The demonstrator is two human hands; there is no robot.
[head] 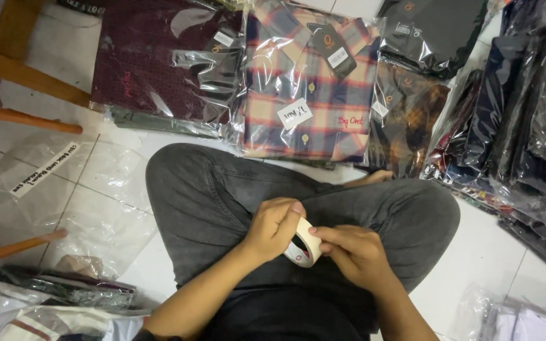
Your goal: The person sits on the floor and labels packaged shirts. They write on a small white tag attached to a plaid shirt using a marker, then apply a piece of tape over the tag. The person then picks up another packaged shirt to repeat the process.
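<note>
Roll of cream masking tape (pixel 304 243) is held over the lap, between both hands, above the crossed legs in grey trousers (pixel 222 196). Left hand (pixel 273 228) is curled over the roll's upper left side, wrist bent inward, forearm angled up from lower left; its grip is clenched on the roll, thumb laid along the top edge. Right hand (pixel 355 252) is set at the roll's right side, knuckles up, fingertips (pixel 318 235) pressed against the tape's outer face; grip is pinched on the tape, though whether a loose end is caught cannot be told. Both forearms are drawn in close to the body, elbows out of frame. On the tiled floor (pixel 494 246) ahead, a plaid shirt in a clear bag (pixel 311 82) is laid just past the knees, flanked by a maroon bagged shirt (pixel 159 63) on the left and a dark brown bagged shirt (pixel 406 113) on the right. A stack of dark bagged garments (pixel 526 107) is seen at far right. Empty clear bags (pixel 83 189) are spread on the floor at left.
</note>
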